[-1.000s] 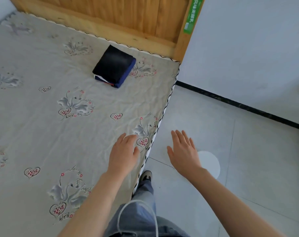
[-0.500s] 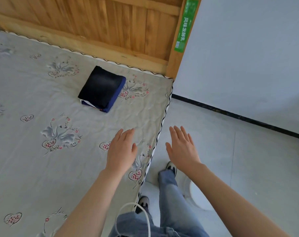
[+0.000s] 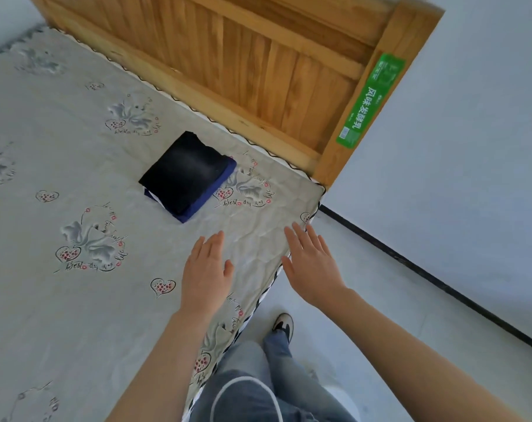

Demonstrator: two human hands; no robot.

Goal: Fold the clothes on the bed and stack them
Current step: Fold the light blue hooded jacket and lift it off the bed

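Both hands are held out flat with straight, slightly spread fingers, gripping nothing. The left hand (image 3: 206,271) hovers over the bed (image 3: 60,315) near its corner; the right hand (image 3: 311,263) is over the bed's edge, fingertips above the corner. The stack (image 3: 188,175) of folded dark clothes lies on the bed beyond the left fingers, apart from them, near the headboard (image 3: 258,65).

Home bedroom: patterned mattress (image 3: 75,300), wooden headboard (image 3: 258,71).

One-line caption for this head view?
Both open hands, left hand and right hand, reach toward the folded dark clothes stack.
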